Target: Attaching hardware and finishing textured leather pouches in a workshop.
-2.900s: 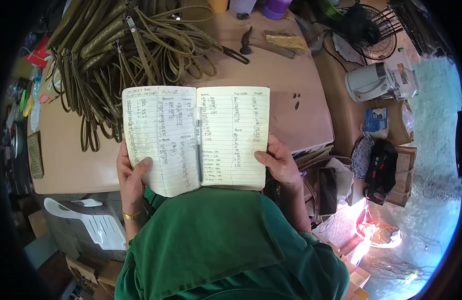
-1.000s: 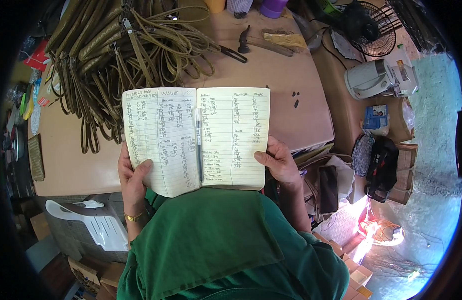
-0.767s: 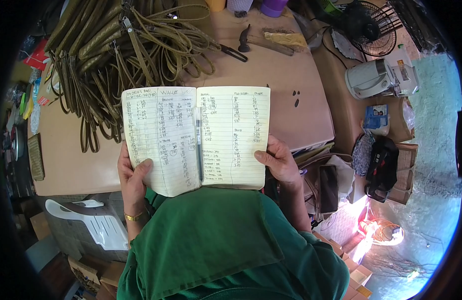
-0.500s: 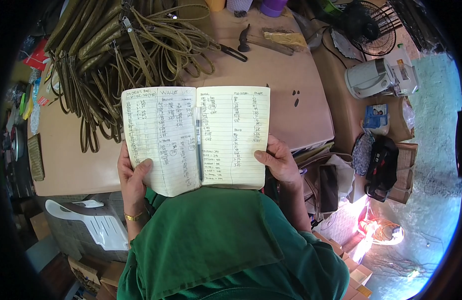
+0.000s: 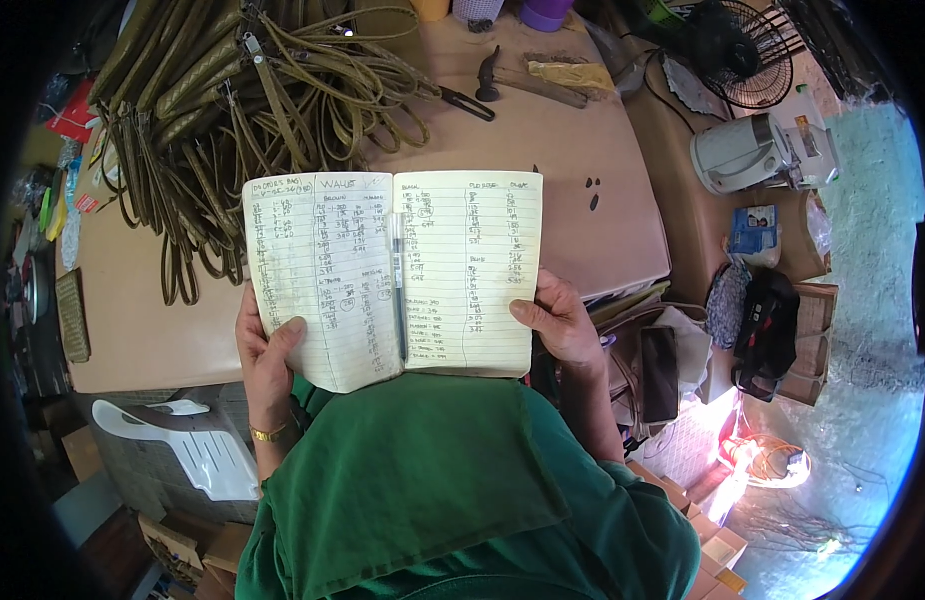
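An open notebook [image 5: 463, 270] with handwritten columns on lined pages is held up in front of me. My left hand [image 5: 271, 350] grips its lower left edge, thumb on the page and fingers behind. On the other side, my right hand [image 5: 558, 318] pinches the right edge the same way. A slim pen [image 5: 399, 290] lies along the gutter between the two pages. Beyond the notebook's top left corner, a big pile of olive-brown woven bags with long straps [image 5: 233, 110] covers that part of the table.
On the tan table [image 5: 563, 200] lie a hammer [image 5: 513, 82] and a dark strap end. A black fan [image 5: 748, 50] and a white appliance [image 5: 743, 150] stand at the far right. Bags and a phone [image 5: 660, 375] sit to my right. A white plastic chair [image 5: 198, 440] is at my left.
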`<control>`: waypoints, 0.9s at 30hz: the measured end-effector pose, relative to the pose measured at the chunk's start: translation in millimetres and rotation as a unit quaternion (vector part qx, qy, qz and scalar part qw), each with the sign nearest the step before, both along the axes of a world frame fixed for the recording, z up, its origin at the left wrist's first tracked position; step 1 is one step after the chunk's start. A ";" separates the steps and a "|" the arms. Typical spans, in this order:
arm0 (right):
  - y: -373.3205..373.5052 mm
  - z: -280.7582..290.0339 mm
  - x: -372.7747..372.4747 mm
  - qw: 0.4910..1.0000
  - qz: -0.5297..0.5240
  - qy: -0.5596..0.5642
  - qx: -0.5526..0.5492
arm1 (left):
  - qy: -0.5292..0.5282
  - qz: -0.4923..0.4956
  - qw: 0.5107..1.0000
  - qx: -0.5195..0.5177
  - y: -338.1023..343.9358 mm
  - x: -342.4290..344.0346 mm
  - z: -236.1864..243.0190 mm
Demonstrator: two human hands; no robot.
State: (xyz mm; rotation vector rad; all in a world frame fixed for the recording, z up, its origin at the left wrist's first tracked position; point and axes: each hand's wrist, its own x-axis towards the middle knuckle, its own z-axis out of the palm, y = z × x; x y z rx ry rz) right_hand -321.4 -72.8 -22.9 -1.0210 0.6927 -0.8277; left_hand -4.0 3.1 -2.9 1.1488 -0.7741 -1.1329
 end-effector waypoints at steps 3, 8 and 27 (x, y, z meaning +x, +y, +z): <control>0.5 -0.9 -0.6 1.000 0.002 0.002 0.007 | -0.004 0.005 1.000 0.005 0.6 -0.3 0.1; 0.3 -0.3 -1.6 1.000 0.004 0.003 0.014 | 0.007 0.006 1.000 0.004 0.0 -0.7 0.5; -1.1 -1.4 3.3 1.000 -0.012 0.012 0.001 | 0.006 0.010 1.000 0.001 -3.9 -2.7 0.2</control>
